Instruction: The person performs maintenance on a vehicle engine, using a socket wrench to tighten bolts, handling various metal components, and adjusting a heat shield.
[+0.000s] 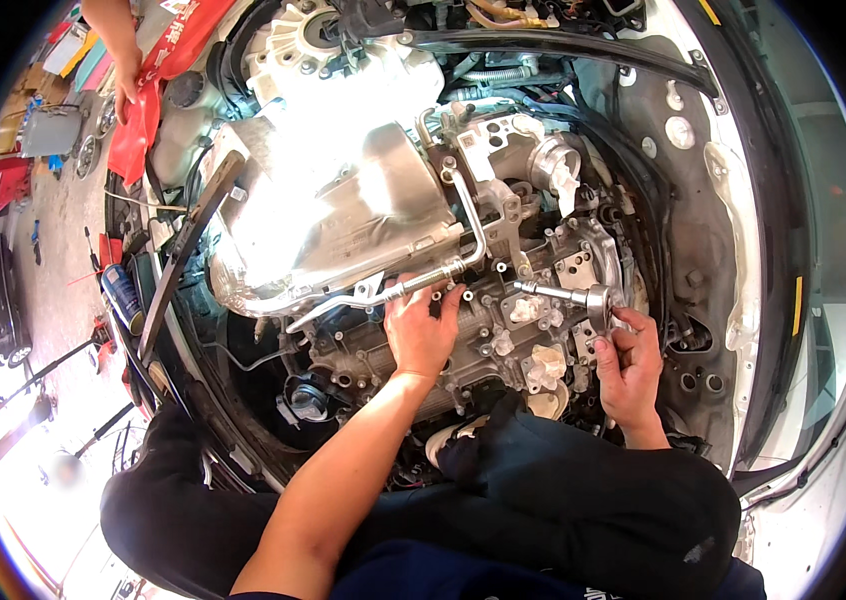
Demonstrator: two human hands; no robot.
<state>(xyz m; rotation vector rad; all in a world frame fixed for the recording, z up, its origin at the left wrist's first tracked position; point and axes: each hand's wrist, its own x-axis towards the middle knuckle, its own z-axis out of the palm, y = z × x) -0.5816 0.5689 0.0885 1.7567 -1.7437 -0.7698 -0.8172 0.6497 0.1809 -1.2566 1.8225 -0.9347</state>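
Note:
My right hand (pixel 629 372) grips a ratchet wrench (pixel 598 300) by its head end. A long extension with a socket (pixel 541 291) points left from it, over the engine (pixel 363 350). Lower and to the left, my left hand (pixel 421 330) reaches in beside a bent metal pipe (pixel 358 298). Its thumb and fingers are drawn together by small bolt heads, and the fingertips are partly hidden; whatever they pinch is too small to make out. White tissue wads (pixel 547 368) plug openings in the engine near my right hand. A shiny metal heat shield (pixel 383 190) rises beyond the pipe.
Another person's hand (pixel 125 85) holds a red sheet (pixel 138 130) at the upper left. A dark bar (pixel 188 255) slants along the engine bay's left side, near a blue spray can (pixel 122 297). My legs in dark trousers (pixel 583 490) rest over the near edge.

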